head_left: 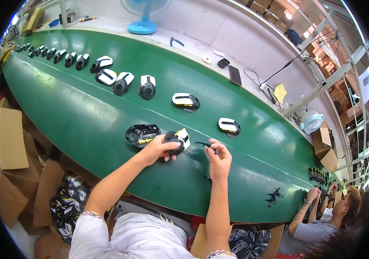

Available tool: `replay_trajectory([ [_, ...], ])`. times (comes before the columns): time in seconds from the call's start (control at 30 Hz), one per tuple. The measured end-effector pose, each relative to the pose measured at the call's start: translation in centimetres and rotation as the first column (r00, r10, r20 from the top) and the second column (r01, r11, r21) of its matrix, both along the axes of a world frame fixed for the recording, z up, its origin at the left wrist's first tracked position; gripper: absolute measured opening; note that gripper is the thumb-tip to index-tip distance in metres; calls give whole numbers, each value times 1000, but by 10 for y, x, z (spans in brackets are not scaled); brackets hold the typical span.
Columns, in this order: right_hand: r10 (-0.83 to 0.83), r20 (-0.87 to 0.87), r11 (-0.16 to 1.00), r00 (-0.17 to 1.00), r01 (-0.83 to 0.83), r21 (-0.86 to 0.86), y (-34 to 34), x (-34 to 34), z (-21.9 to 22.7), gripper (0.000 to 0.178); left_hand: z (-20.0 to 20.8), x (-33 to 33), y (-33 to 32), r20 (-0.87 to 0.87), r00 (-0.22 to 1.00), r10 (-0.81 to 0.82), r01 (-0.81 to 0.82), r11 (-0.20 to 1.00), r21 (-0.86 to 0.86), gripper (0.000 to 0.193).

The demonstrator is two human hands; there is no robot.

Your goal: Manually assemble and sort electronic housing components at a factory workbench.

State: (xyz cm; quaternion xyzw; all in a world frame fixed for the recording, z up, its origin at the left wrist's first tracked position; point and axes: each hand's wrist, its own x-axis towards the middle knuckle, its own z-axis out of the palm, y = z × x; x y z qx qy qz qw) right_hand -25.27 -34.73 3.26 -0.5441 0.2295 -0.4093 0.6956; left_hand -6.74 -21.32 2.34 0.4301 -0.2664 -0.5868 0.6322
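My left hand (159, 149) is closed around a black and white computer mouse shell (182, 137) with a yellow accent, held just above the green bench (106, 159). Pinched in the fingers of my right hand (219, 159) is a thin black plastic part (204, 144), a short gap to the right of the shell. An open black mouse base (140, 134), with inner parts and yellow bits showing, lies on the bench beside my left hand. A small dark piece (209, 178) is partly hidden by my right forearm.
Black and white mice (147, 87) line the bench toward the far left. Two more, one a white-topped mouse (229, 127), lie ahead. Black plastic parts (275, 197) sit at right. Boxes of parts (69, 203) flank me. A co-worker (318, 220) works at far right.
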Motion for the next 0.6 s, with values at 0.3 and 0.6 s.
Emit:
replay_trajectory([
  [0.3, 215, 340, 887, 916, -329, 324, 5, 6, -18, 28, -10, 20, -1, -152, 985, -83, 75, 996, -55, 42],
  [0.6, 199, 65, 907, 978, -209, 366, 16, 20, -25, 14, 1, 13, -29, -9, 993, -120, 121, 986, 119, 36],
])
